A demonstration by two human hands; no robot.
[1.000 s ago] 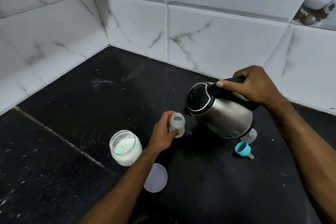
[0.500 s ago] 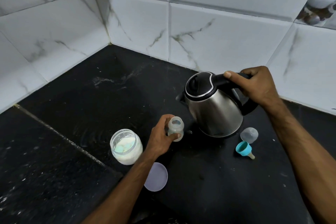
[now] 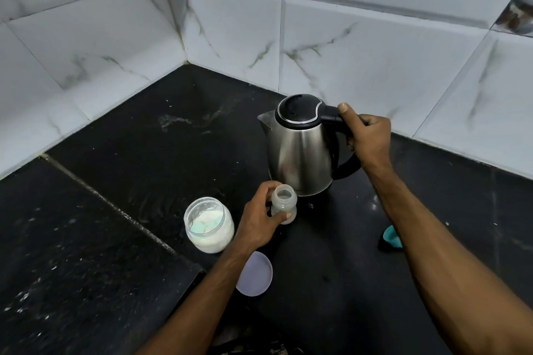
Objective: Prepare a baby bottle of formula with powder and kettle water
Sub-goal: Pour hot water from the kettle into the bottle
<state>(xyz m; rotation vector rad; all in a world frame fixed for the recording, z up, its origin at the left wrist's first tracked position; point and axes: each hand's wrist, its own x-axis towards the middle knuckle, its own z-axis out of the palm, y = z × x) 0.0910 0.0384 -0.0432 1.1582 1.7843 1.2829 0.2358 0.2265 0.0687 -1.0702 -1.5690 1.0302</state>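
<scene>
A small clear baby bottle (image 3: 284, 203) stands uncapped on the black counter (image 3: 144, 158), and my left hand (image 3: 259, 219) grips its side. Just behind it the steel kettle (image 3: 300, 150) stands upright with its black lid shut and its spout pointing left. My right hand (image 3: 367, 138) is wrapped around the kettle's black handle, thumb on top. An open glass jar (image 3: 209, 223) of white powder, with a pale blue scoop inside, sits left of the bottle.
The jar's pale round lid (image 3: 255, 274) lies flat near my left forearm. A teal bottle ring (image 3: 390, 236) shows partly behind my right forearm. White marble tiled walls (image 3: 346, 46) close the corner behind the kettle.
The kettle went from tilted toward the bottle's mouth to upright and now stands behind the bottle. My left hand stayed on the bottle. My right forearm now hides the clear cap.
</scene>
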